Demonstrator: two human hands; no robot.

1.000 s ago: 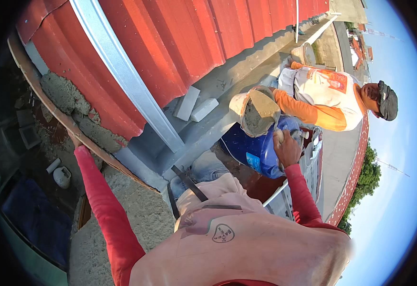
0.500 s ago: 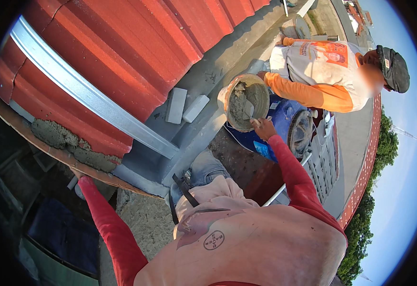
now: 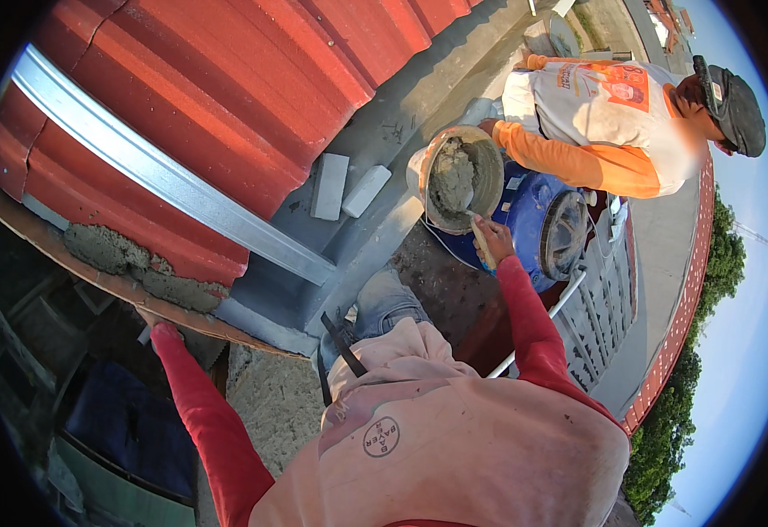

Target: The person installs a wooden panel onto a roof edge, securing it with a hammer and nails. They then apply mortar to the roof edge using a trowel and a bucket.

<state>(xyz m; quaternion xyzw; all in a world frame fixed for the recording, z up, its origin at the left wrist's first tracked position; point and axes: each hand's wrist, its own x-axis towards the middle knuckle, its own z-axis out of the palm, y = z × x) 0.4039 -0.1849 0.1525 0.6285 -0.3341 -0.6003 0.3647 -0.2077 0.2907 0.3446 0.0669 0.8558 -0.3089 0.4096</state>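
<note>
My right hand (image 3: 495, 239) is closed on a trowel (image 3: 486, 249) by its pale handle, at the near rim of a bucket (image 3: 421, 176). The blade end reaches into grey wet mortar (image 3: 452, 176), which partly hides it. At the left, my left hand (image 3: 150, 320) is at the lower edge of a long, thin curved board (image 3: 199, 330) and appears to grip it, its fingers partly hidden. Above that hand, rough mortar (image 3: 142, 266) lies between the board and the red corrugated roofing (image 3: 182, 228).
A co-worker in an orange-sleeved shirt (image 3: 590, 105) has a hand at the bucket's far rim. Beside the bucket stands a blue drum (image 3: 533, 224). Two pale blocks (image 3: 329, 186) lie in the grey gutter channel. A shiny metal strip (image 3: 169, 180) crosses the roofing. Below the board is a dark drop.
My right hand has turned the trowel at the bucket's rim, so more of its handle shows below my fingers. My left hand stays at the board. The whole view has shifted slightly.
</note>
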